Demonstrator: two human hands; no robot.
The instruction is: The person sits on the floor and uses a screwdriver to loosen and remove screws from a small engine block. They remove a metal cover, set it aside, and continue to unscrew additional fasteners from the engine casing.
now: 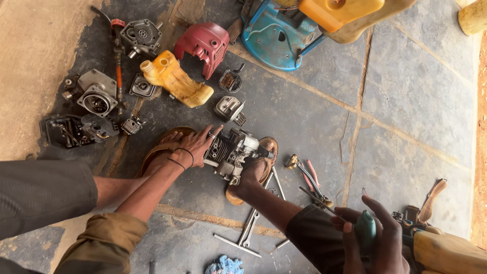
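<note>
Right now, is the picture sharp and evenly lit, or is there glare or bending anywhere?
Head view: soft, even daylight with faint shadows and no hard glare; the engine block under the left hand is sharp; the right hand with its green-handled tool looks slightly soft; edges bend like a wide lens.

Yellow fuel tank (175, 81), red engine cover (203, 43), blue housing (274, 35), T-wrench (248, 231).

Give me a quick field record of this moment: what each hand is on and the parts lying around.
left hand: resting on the small engine block, fingers on its finned side
right hand: gripping a green-handled tool
engine support: held between two sandalled feet on the stone floor
near parts: yellow fuel tank, red cover, pliers
</note>
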